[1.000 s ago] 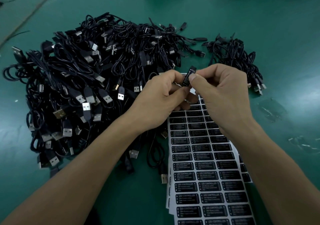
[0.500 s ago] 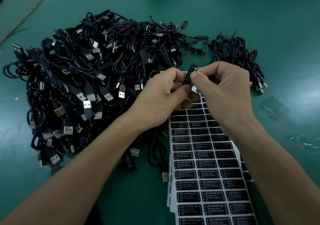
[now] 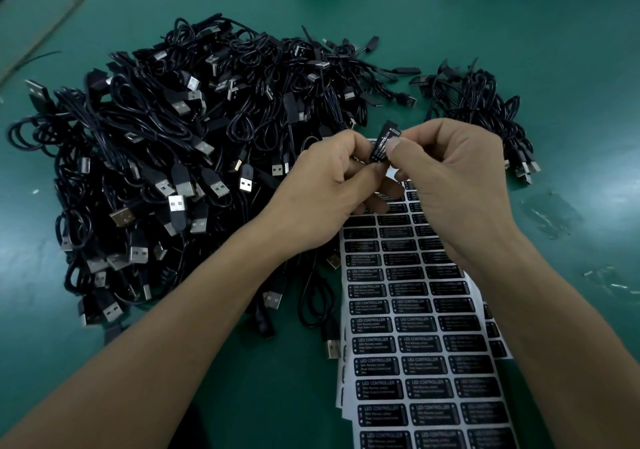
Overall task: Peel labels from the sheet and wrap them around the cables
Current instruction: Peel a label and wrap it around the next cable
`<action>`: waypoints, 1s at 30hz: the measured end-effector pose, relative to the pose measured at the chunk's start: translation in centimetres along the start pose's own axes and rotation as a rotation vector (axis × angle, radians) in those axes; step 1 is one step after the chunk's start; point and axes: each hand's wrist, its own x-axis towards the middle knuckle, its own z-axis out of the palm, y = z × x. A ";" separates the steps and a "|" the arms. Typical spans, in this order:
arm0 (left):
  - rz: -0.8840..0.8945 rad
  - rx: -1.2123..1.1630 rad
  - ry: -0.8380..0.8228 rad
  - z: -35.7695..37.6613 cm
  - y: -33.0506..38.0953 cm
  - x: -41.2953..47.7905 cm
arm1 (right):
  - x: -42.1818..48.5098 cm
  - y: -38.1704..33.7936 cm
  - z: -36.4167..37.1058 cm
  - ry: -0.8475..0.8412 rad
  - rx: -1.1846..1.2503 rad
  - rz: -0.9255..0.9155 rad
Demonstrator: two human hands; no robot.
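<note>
Big cable pile [image 3: 166,171] at left on green table [image 3: 450,16]. Next, left hand [image 3: 322,199] curled, pinching lower end of black label [image 3: 384,145]; any cable inside the grip is hidden. Then right hand [image 3: 453,185], thumb and forefinger pinching same label, held above far end of label sheet [image 3: 415,344]. Smaller cable bundle [image 3: 485,102] far right.

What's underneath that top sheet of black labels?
Under the top sheet, edges of more label sheets peek out right and left, on the green table. How many is hidden. The left hand and right hand, pinching a peeled label, cover its far end.
</note>
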 end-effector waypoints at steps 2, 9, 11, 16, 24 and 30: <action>0.000 0.008 -0.003 0.0 -0.1 0.0 | 0.0 0.0 0.0 0.004 -0.014 -0.005; 0.000 0.017 -0.003 -0.1 0.0 0.0 | 0.2 0.1 -0.3 0.000 -0.104 -0.040; -0.001 0.020 -0.002 -0.1 0.0 0.0 | 0.3 0.1 -0.5 -0.002 -0.137 -0.049; -0.013 0.021 -0.004 0.0 0.1 -0.1 | 0.4 0.3 -0.7 -0.014 -0.187 -0.070; -0.014 0.024 -0.004 0.0 0.1 0.0 | 0.5 0.1 -0.8 -0.016 -0.195 -0.088; -0.007 0.011 0.001 0.0 0.1 0.0 | 0.4 0.1 -0.7 -0.005 -0.184 -0.083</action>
